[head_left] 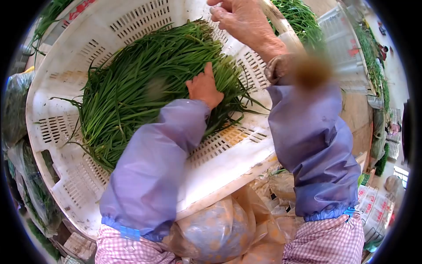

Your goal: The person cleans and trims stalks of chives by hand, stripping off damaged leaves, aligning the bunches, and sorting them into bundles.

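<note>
A thick heap of long, flat green chives lies in a white plastic basket with slotted walls. My left hand rests on the heap near its pale stem ends, fingers stretched out over the chives and one pointing up. Above the basket's far right rim is my right hand, with its fingers partly cut off by the top of the view. Its visible fingers are slightly bent and apart, and nothing shows between them. Purple sleeve covers with blue cuffs are on both my arms.
More chives lie beyond the basket at the upper right, by stacked white crates. Plastic-wrapped bundles stand at the left. A clear plastic apron or bag covers my lap. People are small in the right background.
</note>
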### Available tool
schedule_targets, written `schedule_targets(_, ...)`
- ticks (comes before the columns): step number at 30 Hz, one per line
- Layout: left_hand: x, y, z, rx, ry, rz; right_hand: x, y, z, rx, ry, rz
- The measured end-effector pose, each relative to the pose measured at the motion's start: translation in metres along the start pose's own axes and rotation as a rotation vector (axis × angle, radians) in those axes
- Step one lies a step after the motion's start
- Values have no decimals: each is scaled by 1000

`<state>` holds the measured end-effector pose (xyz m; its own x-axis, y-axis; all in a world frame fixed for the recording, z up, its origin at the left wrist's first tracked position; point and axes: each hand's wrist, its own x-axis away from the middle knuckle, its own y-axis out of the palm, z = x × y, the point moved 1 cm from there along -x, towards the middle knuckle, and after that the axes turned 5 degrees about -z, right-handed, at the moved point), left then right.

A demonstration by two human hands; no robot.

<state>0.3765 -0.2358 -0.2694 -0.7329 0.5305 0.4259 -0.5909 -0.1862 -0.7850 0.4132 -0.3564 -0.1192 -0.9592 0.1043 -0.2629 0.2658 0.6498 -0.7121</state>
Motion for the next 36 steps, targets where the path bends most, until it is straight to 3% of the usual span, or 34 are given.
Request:
schedule_targets(2,8,-28,-11,285,86,20,2,-4,-5,-120,143,-27)
schedule_targets(3,13,-39,-18,350,103,93,-1,-4,3,69,90,-26)
schedule_targets(4,12,-43,-31,344,103,102,-1,-6,7,66,81,-20)
schedule_targets(7,12,-59,-64,919,385,274,0,-8,19,-408,388,-150)
schedule_targets(8,16,-69,-72,914,383,288,2,-2,23,-413,375,-154)
schedule_targets(10,24,-88,-89,980,310,211,7,16,28,-724,541,-298)
schedule_targets(12,28,-96,-98,1040,298,217,20,34,28,-753,514,-548)
schedule_targets(14,36,-103,-102,1109,295,201,31,52,16,-829,484,-618)
schedule_targets(18,44,-101,-94,1085,368,194,24,83,-13,-928,340,-560)
schedule_targets(20,52,-101,-83,849,372,223,24,87,-29,-760,191,-446)
schedule_targets(22,49,-86,-86,901,361,165,31,85,-37,-804,205,-406)
schedule_targets(24,52,-73,-80,867,492,199,34,84,-40,-797,247,-348)
schedule_targets(26,56,-62,-77,782,488,253,36,85,-43,-855,286,-337)
schedule_targets(28,72,-70,-69,480,544,477,36,85,-45,-789,195,-372)
schedule_targets(29,79,-75,-68,522,450,267,37,87,-47,-872,172,-366)
schedule_targets(32,95,-76,-75,344,351,223,38,92,-54,-995,224,-441)
schedule_targets(36,130,-91,-112,324,369,64,35,92,-53,-898,157,-285)
